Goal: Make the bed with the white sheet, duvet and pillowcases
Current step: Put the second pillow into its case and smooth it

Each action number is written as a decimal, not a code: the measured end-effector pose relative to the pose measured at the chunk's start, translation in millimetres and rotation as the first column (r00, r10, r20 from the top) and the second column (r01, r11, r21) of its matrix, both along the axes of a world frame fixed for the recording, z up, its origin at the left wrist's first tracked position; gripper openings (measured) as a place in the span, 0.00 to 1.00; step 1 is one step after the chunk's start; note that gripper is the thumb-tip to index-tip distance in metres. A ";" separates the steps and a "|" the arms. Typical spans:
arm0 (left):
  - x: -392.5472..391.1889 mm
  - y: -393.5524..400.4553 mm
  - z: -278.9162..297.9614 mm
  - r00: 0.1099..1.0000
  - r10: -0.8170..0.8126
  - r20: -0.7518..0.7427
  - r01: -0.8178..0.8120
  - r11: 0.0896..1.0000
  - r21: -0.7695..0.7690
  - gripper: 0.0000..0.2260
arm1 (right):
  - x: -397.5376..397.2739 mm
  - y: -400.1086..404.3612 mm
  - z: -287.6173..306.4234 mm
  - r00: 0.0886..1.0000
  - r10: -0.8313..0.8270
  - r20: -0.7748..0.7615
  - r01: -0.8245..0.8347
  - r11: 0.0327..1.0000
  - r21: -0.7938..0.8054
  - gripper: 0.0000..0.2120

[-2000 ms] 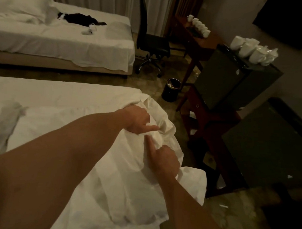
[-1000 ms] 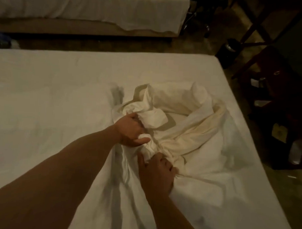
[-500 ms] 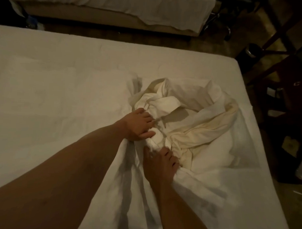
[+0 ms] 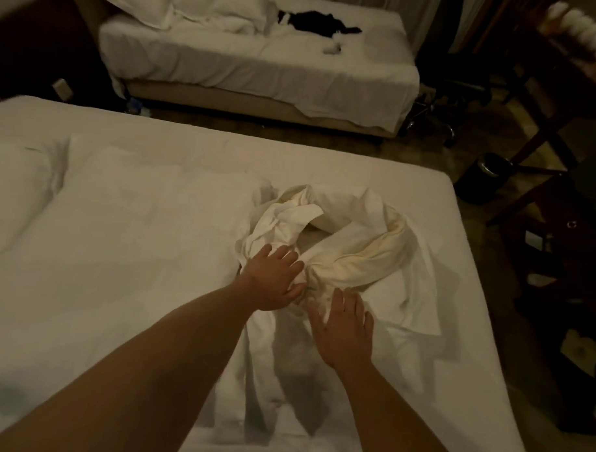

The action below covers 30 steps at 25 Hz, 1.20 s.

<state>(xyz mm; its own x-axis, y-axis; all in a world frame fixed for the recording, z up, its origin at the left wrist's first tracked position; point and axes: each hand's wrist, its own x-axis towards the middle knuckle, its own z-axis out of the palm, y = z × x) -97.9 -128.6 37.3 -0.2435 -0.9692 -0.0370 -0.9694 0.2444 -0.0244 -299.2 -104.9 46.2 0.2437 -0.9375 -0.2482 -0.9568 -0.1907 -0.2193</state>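
Your left hand [image 4: 275, 282] lies fingers-spread on the crumpled white sheet [image 4: 343, 247], its thumb tucked against the twisted knot of cloth, while your right hand [image 4: 345, 325] rests flat and open just beside it, nearer to you, fingertips touching the same bunch. The heap sits on the bed [image 4: 120, 240] directly beyond both hands, spilling away to their right. Well beyond them stands a second bed [image 4: 248, 68] with pillows [image 4: 183, 2].

Near bed [image 4: 120, 253]: bundled sheet [image 4: 350, 248] on its right half, 2 hands at the bundle's near edge; second bed [image 4: 261, 65] behind, pillows [image 4: 176, 5] at its left end; bin [image 4: 484, 178] on floor right.
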 end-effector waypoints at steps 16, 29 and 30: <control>-162.5 45.2 -45.6 0.871 0.489 0.046 -0.489 0.856 0.166 0.33 | -137.9 -64.4 -69.4 0.902 0.391 -0.183 -0.429 0.861 -0.273 0.35; -30.9 85.6 7.9 0.392 0.897 -0.203 -0.893 0.425 0.150 0.27 | 72.6 -126.4 20.4 0.532 0.840 -0.101 -0.756 0.419 -0.503 0.31; -19.9 91.0 5.9 0.354 0.908 -0.221 -0.907 0.392 0.156 0.27 | 96.2 -125.0 23.5 0.490 0.866 -0.095 -0.762 0.374 -0.528 0.31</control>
<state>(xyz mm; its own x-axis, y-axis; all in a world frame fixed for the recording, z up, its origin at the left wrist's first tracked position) -117.8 -37.6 43.3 0.7842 -0.6062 -0.1325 -0.5709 -0.7884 0.2291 -203.0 -229.9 69.7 0.9391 -0.2215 0.2627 -0.2314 -0.9728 0.0067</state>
